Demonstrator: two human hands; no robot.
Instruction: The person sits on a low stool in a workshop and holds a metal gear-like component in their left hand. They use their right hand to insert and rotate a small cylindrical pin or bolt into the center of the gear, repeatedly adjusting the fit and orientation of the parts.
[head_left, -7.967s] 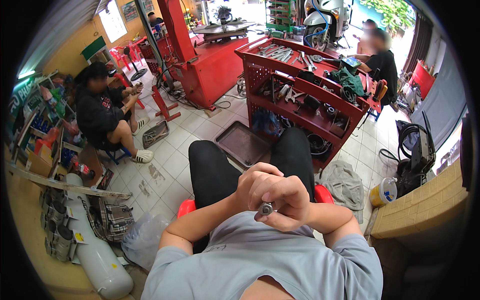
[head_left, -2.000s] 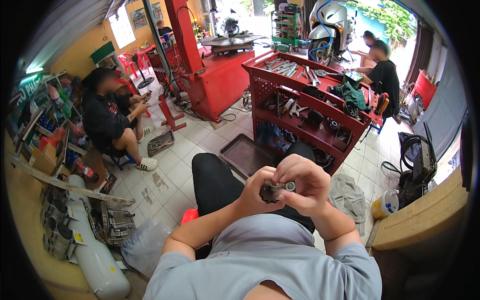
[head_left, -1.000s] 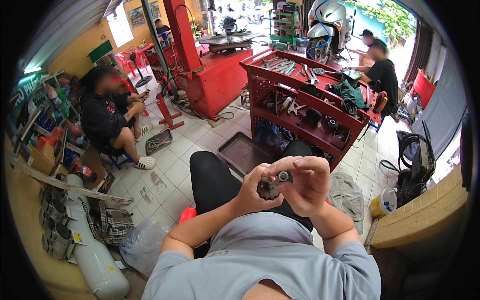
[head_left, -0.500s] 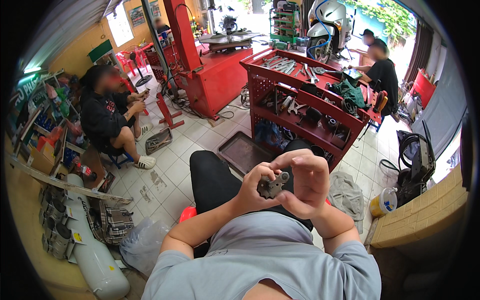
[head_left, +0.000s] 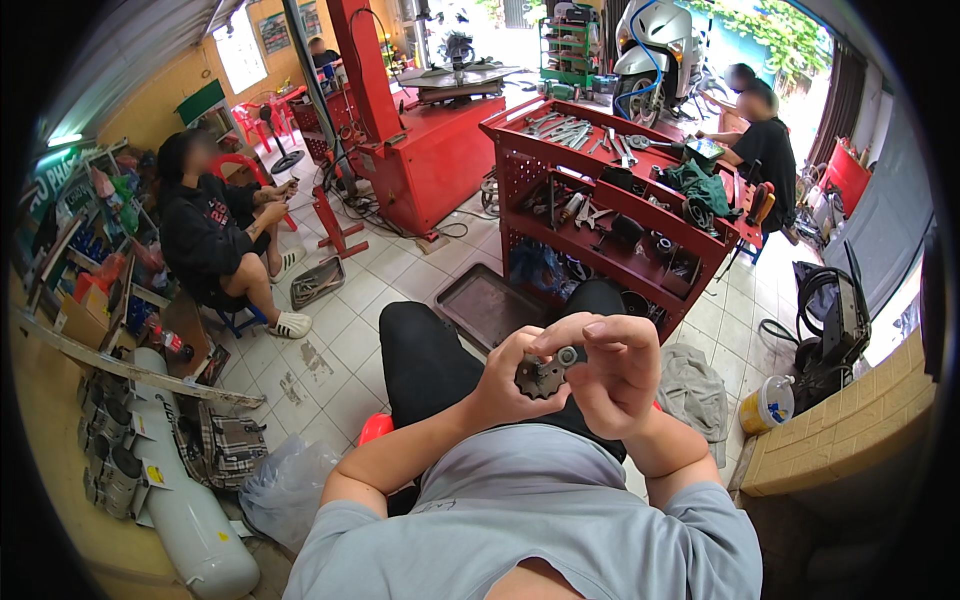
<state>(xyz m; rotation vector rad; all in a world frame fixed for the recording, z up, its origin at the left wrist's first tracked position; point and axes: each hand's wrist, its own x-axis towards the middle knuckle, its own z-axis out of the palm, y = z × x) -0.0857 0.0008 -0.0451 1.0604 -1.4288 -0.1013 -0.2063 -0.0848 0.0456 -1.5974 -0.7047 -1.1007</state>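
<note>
My left hand [head_left: 505, 385] is closed around a small grey metal part with a toothed, sprocket-like disc [head_left: 538, 380] and a round roller-like end [head_left: 568, 356]. The part is held up above my lap, its disc facing me. My right hand [head_left: 618, 375] curls in from the other side, its index finger arched over the part and its thumb tucked beside the round end. Those right fingertips press at the part's edge. Fingers cover much of the part's far side.
Ahead stands a red tool cart [head_left: 610, 200] loaded with wrenches and other tools. A shallow metal tray [head_left: 490, 300] lies on the tiled floor before it. A seated person [head_left: 215, 220] is at the left, and others sit at the right. A grey cloth [head_left: 695, 390] lies beside a white bucket [head_left: 768, 404].
My right thumb has drawn in and up toward the round end, and the right fingers have curled closer. More of the toothed disc shows. The person at the left has shifted their head.
</note>
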